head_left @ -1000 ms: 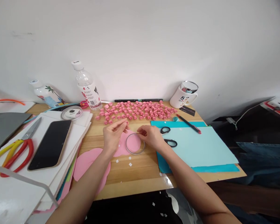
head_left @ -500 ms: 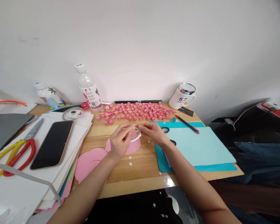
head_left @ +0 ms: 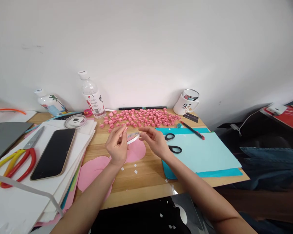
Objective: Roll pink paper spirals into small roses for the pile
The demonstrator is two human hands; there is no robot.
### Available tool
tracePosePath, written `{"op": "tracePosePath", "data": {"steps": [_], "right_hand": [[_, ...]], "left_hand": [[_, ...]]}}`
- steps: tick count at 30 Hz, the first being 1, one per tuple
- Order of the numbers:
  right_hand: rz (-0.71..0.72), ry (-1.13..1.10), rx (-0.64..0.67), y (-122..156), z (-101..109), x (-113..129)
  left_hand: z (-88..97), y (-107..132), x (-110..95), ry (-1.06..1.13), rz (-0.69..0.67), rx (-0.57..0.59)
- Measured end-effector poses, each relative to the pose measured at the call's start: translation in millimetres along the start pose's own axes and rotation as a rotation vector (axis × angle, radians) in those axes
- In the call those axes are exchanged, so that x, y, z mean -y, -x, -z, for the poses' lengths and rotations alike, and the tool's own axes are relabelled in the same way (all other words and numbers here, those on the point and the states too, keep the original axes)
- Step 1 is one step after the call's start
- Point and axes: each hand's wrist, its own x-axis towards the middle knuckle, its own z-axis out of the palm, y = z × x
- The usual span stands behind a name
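A roll of white-edged clear tape point(head_left: 133, 140) is held up between my hands, above a pink paper piece point(head_left: 138, 152) on the desk. My left hand point(head_left: 117, 146) is closed at the roll's left side, with a bit of pink at its fingertips, too small to make out. At the roll's right edge, my right hand point(head_left: 154, 141) has its thumb and bent fingers close together on the tape. Another pink paper piece point(head_left: 94, 170) lies partly under my left forearm. Many small pink rolled paper roses point(head_left: 144, 117) are spread beyond my hands.
Black-handled scissors point(head_left: 175, 149) and light blue paper point(head_left: 205, 152) lie right. A mug point(head_left: 187, 102), pen point(head_left: 191, 129) and bottle point(head_left: 94, 97) stand or lie at the back. On the left, a phone point(head_left: 54, 154) and red-and-yellow scissors point(head_left: 30, 156) rest on stacked paper point(head_left: 81, 138).
My left hand has moved left and turned, and the tape roll has moved left and tilted flatter. My right hand has shifted slightly left. The view has shifted a little.
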Motion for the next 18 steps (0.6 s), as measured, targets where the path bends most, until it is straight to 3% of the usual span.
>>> {"op": "tracePosePath", "data": {"steps": [5, 10, 14, 18], "right_hand": [[0.098, 0.034, -0.090, 14, -11, -1], [0.020, -0.160, -0.156, 19, -17, 2], [-0.037, -0.207, -0.158, 15, -16, 4], [0.040, -0.175, -0.126, 14, -16, 2]], "left_hand": [[0.7, -2, 2, -0.076, -0.040, -0.061], [1.0, 4, 1, -0.076, -0.136, -0.035], [1.5, 6, 1, -0.101, -0.222, -0.020], [2.0, 6, 2, -0.127, -0.227, -0.011]]}}
